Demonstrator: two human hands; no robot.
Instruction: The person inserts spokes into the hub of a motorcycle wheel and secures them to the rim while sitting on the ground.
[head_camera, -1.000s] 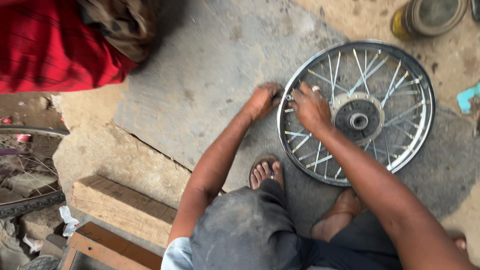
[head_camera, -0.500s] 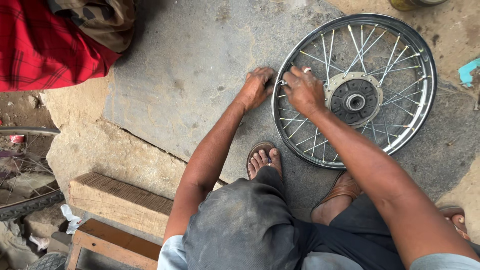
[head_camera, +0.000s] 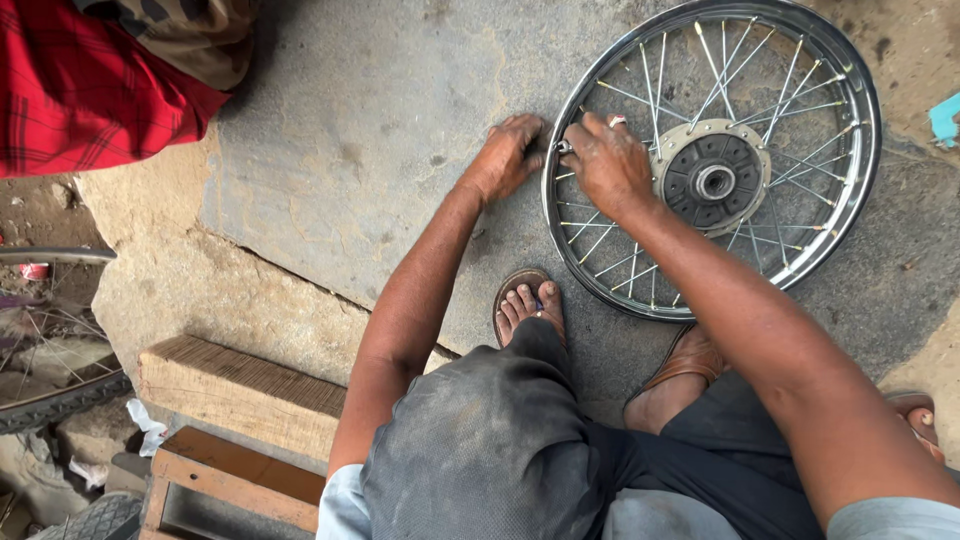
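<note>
A chrome spoked wheel rim (head_camera: 858, 110) with a grey hub (head_camera: 712, 180) lies flat on the concrete floor in front of me. My left hand (head_camera: 508, 155) grips the rim's left edge from outside. My right hand (head_camera: 612, 165) rests on the spokes just inside that edge, fingers pinched around a small metal tool or spoke nipple at the rim. My knees and sandalled feet (head_camera: 525, 305) sit just below the wheel.
A person in a red checked cloth (head_camera: 90, 85) stands at the upper left. Wooden blocks (head_camera: 240, 390) lie at the lower left beside a tyred wheel (head_camera: 50, 370). A turquoise scrap (head_camera: 945, 118) lies at the right edge.
The view has shifted so the wheel sits higher and closer. Both hands stay at the rim's left edge, the right one working slightly on the spokes.
</note>
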